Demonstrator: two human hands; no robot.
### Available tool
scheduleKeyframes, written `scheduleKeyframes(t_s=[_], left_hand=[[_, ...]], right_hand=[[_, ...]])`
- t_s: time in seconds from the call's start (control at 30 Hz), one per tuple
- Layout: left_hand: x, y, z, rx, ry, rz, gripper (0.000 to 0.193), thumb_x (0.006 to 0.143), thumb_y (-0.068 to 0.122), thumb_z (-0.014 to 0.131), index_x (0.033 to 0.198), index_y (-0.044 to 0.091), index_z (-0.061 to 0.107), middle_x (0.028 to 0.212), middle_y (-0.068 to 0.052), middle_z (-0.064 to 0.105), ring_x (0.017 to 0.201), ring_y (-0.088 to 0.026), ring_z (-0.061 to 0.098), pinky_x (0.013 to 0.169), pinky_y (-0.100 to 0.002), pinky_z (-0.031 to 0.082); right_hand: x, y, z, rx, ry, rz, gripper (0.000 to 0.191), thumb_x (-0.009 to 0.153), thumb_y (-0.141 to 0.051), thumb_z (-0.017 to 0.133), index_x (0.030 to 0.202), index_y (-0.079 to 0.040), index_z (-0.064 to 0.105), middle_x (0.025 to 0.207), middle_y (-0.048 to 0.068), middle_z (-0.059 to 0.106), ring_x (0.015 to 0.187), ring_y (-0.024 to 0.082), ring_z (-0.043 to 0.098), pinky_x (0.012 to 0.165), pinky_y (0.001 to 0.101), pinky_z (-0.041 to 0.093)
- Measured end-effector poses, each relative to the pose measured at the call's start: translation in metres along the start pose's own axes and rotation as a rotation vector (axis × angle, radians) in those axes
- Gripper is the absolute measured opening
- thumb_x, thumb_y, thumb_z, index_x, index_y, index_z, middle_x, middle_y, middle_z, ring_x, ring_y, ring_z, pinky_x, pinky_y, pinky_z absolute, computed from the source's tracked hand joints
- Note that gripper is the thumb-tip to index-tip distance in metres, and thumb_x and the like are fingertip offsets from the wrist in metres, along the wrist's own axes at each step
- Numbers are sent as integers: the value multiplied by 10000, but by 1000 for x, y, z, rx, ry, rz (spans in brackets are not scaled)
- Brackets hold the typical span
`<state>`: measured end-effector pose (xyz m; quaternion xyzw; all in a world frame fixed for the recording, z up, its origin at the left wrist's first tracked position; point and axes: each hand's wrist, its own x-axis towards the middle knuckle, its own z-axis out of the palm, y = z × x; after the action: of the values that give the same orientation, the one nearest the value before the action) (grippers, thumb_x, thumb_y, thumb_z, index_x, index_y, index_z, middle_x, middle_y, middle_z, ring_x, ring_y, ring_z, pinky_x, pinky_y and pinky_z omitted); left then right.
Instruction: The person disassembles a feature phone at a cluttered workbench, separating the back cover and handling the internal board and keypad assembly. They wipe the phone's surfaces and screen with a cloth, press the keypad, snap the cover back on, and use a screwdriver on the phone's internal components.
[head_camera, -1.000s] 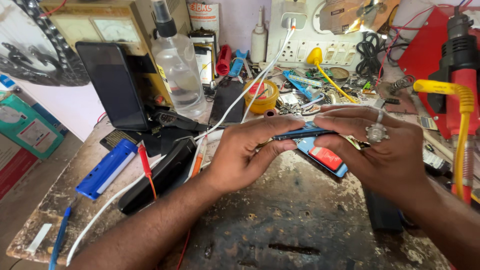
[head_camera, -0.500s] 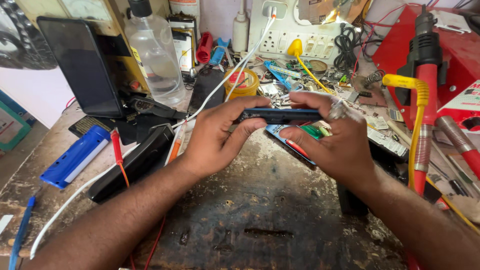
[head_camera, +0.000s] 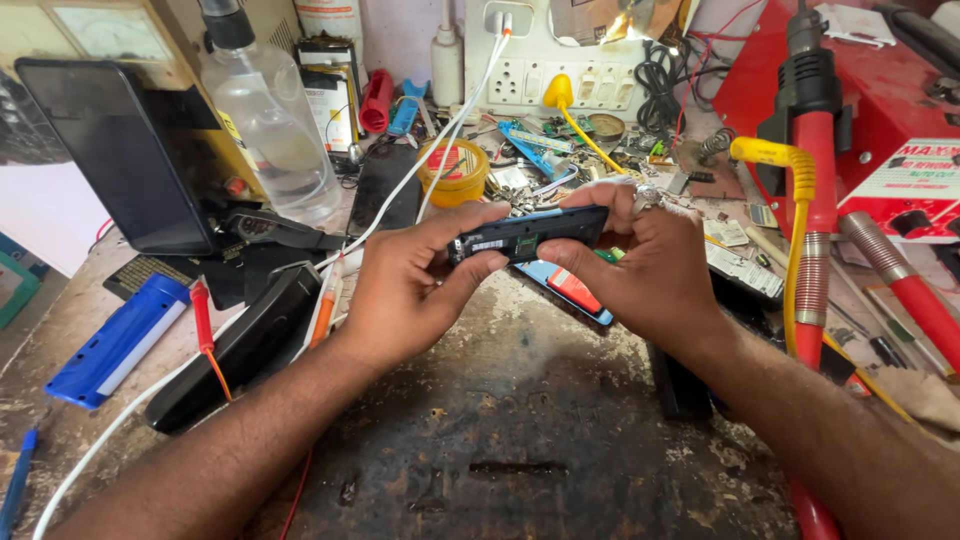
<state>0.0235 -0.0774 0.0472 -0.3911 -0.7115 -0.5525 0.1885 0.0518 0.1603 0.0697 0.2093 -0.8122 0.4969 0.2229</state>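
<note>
Both bare forearms are extended forward and angled inward, the wrists brought close together. The left hand (head_camera: 410, 290) is curled, thumb stretched rightward. The right hand (head_camera: 645, 270) is cupped, fingers bent, a ring worn on one finger.

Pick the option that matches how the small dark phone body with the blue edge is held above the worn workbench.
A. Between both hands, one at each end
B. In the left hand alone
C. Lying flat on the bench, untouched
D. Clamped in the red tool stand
A: the left hand pinches one end of the small dark phone body and the right hand pinches the other, holding it off the bench.
</note>
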Motion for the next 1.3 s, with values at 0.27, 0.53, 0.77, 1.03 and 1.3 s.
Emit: scheduleKeyframes(t_s=[0.27,0.53,0.77,1.03,1.3], left_hand=[[-7,2,4,102,30,-66,351,953,114,774,1291,70,689,1054,-42,792,752,-32,654,648,-211,548],[-5,4,-8,167,-19,66,318,937,133,802,1211,46,664,1001,-56,754,870,-104,742,748,-254,587],[6,8,-15,105,-137,185,323,936,128,806,1202,61,634,1077,-95,724,964,-227,751,844,-319,580],[10,19,-15,162,-236,42,532,856,149,821,1337,101,597,1010,-120,736,917,-260,749,764,-349,566],[19,-2,-22,-316,124,-290,394,925,80,726,1251,94,505,1116,-68,686,910,-117,685,761,-273,597]], right_hand=[[-8,-1,1,-67,3,-61,321,875,-102,837,1134,2,679,1037,38,768,972,78,728,897,277,625],[-10,1,5,-38,14,-61,366,871,-148,845,1164,-7,677,1030,34,759,947,59,712,869,267,612],[-8,-3,4,-179,-15,-111,416,840,-208,874,1181,-40,707,970,16,779,856,71,697,782,261,586],[7,-17,3,-284,-79,-428,419,848,-276,841,1183,-78,684,1126,61,747,970,192,734,814,299,570],[44,-14,-31,-695,8,106,276,904,-372,773,1085,-164,776,904,90,769,796,211,751,715,350,572]])
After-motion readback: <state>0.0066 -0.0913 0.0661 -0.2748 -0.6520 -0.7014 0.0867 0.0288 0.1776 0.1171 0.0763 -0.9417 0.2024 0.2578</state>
